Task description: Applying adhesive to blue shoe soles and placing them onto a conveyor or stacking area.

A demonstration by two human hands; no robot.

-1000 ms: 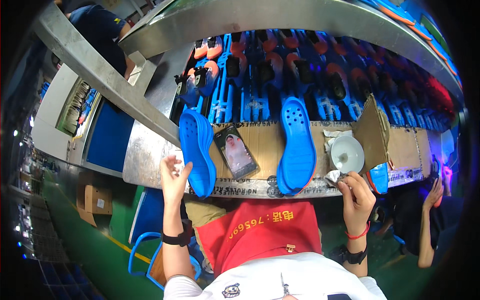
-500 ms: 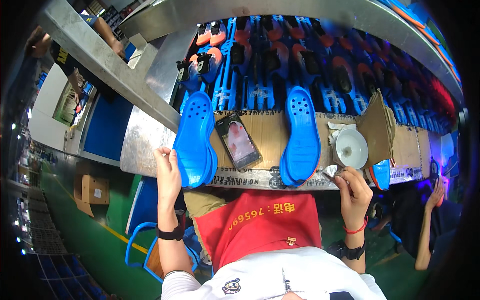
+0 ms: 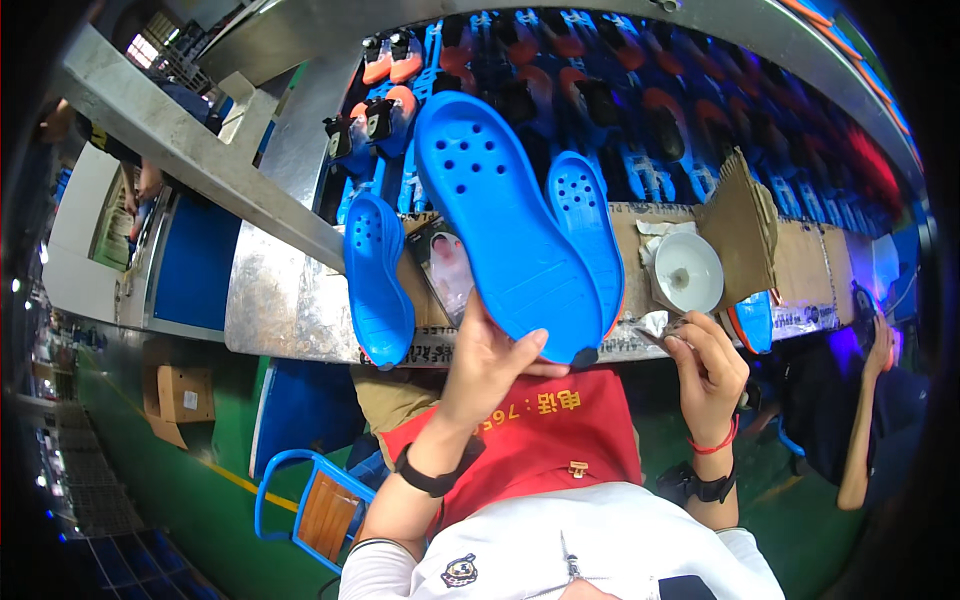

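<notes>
A cardboard sheet (image 3: 800, 265) covers the bench top, whose metal front (image 3: 280, 300) faces the person. Beyond it, a conveyor (image 3: 700, 110) runs across the view, packed with blue, orange and black shoe parts on blue racks. A metal beam (image 3: 200, 150) slants across the upper left. Below lie a green floor (image 3: 150, 470), a cardboard box (image 3: 185, 393) and a blue-framed chair (image 3: 315, 505).

A white bowl (image 3: 687, 272) stands on the cardboard at right; a small dark spot shows at its bottom, otherwise it looks empty. A cardboard flap (image 3: 735, 225) stands up just behind it.

The left hand (image 3: 490, 365) grips the heel end of a large blue sole (image 3: 505, 220), fingers wrapped behind it, raised tilted over the bench. A second sole (image 3: 590, 235) lies just beside and partly behind it; a third sole (image 3: 378, 280) lies at left, overhanging the edge. A photo card (image 3: 447, 270) lies between them, partly covered.

The right hand (image 3: 705, 370) curls near the bench edge, fingertips pinched by crumpled white paper (image 3: 650, 322); whether it holds anything I cannot tell. A co-worker's arm (image 3: 865, 430) shows at far right.
</notes>
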